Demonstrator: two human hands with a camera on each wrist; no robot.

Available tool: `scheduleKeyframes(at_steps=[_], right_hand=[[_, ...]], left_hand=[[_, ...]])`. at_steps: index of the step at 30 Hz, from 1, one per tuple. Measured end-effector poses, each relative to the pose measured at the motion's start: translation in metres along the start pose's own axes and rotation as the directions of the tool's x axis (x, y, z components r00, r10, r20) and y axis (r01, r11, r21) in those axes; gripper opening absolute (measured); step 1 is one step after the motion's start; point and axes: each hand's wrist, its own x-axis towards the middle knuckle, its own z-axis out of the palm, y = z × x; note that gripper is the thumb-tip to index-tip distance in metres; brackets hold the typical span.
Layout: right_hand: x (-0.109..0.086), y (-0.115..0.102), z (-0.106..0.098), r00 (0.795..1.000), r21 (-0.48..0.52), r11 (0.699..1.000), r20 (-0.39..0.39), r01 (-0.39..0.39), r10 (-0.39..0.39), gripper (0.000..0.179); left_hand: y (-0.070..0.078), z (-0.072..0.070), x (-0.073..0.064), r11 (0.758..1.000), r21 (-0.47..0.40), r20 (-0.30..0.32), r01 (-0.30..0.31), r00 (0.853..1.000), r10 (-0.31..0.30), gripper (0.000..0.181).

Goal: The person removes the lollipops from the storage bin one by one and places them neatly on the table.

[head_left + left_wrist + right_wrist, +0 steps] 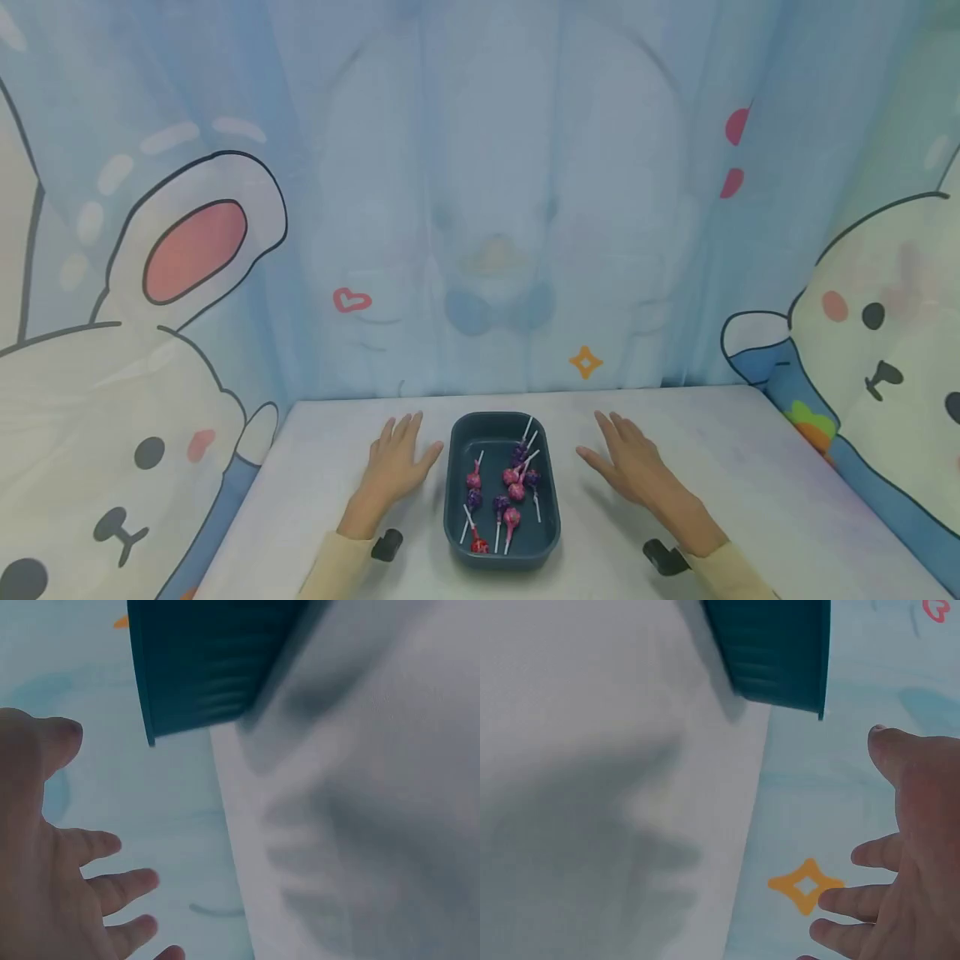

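Observation:
A dark teal rectangular bin [502, 561] stands on the white table between my hands. Inside it lie several lollipops with white sticks, some in pink wrappers like the pink lollipop [512, 517], others purple like the purple lollipop [501, 503], and a red lollipop [479, 545] at the near end. My left hand [393, 464] hovers left of the bin, fingers spread and holding nothing. On the other side my right hand [632, 463] is likewise spread, apart from the bin. Both wrist views show the bin's outer wall [210, 667] beyond the thumb, with no contact.
The white tabletop [600, 567] reaches back to a light blue curtain [495, 167] printed with cartoon animals. Dark wrist cameras sit under each wrist, the left camera [387, 545] and the right camera [665, 557]. Hand shadows fall on the table.

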Motion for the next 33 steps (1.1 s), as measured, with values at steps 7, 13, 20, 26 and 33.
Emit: scheduleKeyframes(at_steps=[7, 13, 20, 26, 33], right_hand=[[0.003, -0.017, -0.006, 0.997, 0.027, 0.997, -0.025, 0.067, -0.066, 0.081], [0.007, -0.032, -0.006, 0.992, 0.013, 0.993, -0.057, 0.118, -0.117, 0.077], [0.011, -0.052, -0.011, 0.984, 0.042, 0.984, -0.053, 0.173, -0.171, 0.072], [0.014, -0.070, -0.014, 0.978, 0.031, 0.978, -0.036, 0.208, -0.207, 0.069], [0.017, -0.086, -0.013, 0.966, 0.005, 0.966, -0.007, 0.258, -0.258, 0.066]], left_hand=[[0.016, 0.007, 0.000, 0.998, 0.039, 0.022, -0.054, 0.998, 0.053, 0.067], [0.025, 0.012, 0.004, 0.998, 0.046, 0.016, -0.052, 0.999, 0.052, 0.058], [0.031, 0.015, 0.007, 0.997, 0.055, 0.010, -0.055, 0.998, 0.055, 0.038], [0.033, 0.014, 0.008, 0.998, 0.040, 0.019, -0.053, 0.998, 0.053, 0.029], [0.031, 0.018, 0.008, 0.998, 0.026, 0.037, -0.050, 0.998, 0.049, 0.026]])
